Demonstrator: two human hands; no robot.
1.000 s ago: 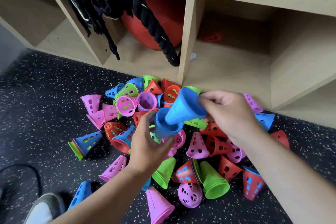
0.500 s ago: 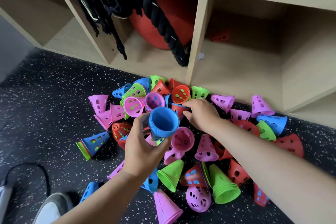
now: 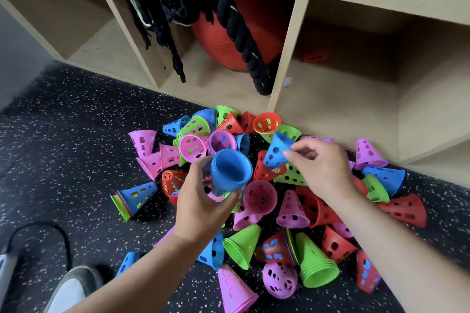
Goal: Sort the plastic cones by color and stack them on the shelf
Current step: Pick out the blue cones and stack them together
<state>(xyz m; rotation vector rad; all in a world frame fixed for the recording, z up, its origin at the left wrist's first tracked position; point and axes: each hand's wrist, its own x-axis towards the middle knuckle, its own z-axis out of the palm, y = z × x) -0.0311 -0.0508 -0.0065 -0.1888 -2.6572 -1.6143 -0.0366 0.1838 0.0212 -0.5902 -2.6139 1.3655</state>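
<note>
The left hand [image 3: 201, 201] is gripping the blue stack [image 3: 229, 171] while the right hand [image 3: 323, 168] is pinching a blue cone [image 3: 276, 152], which could slip and drop.

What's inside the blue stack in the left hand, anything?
Empty. The blue stack in the left hand tilts its wide mouth toward the camera; only bare blue shows inside.

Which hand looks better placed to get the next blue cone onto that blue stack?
Right. The right hand pinches a loose blue cone just beside the blue stack; the left hand is occupied gripping that stack.
</note>
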